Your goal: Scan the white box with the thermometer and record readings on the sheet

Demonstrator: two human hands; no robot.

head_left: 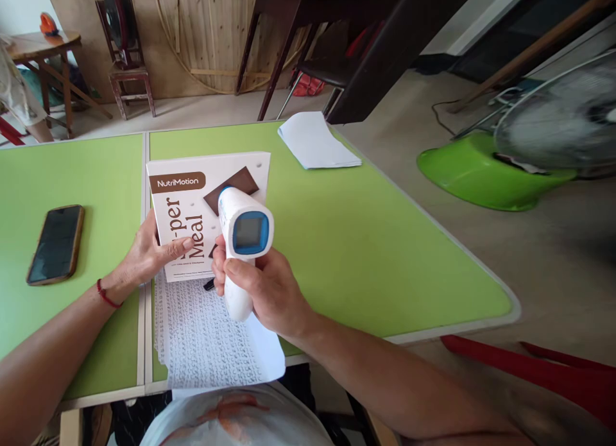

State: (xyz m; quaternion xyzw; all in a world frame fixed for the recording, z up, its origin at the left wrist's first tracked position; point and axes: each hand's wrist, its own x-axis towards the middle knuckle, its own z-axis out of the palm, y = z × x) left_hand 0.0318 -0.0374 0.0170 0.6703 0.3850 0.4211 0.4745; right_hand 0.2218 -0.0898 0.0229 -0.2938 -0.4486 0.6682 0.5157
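Observation:
My left hand (156, 248) grips the lower left side of a white NutriMotion box (185, 215), its thumb lying across the front. My right hand (269, 289) is wrapped round the handle of a white infrared thermometer (240, 224), which has a blue-framed screen facing me. The thermometer is in front of the box and hides part of its print. Below the box lie sheets of handwritten paper (206, 343) that reach over the table's near edge. A small part of a black object (208, 284) shows beside my right fingers; I cannot tell what it is.
A phone (55, 244) lies on the left of the green table (385, 266). A stack of white paper (315, 141) sits near the far edge. Beyond the table stand a fan (568, 112), a green plastic seat (481, 173), a stool (327, 74) and a red chair (539, 375).

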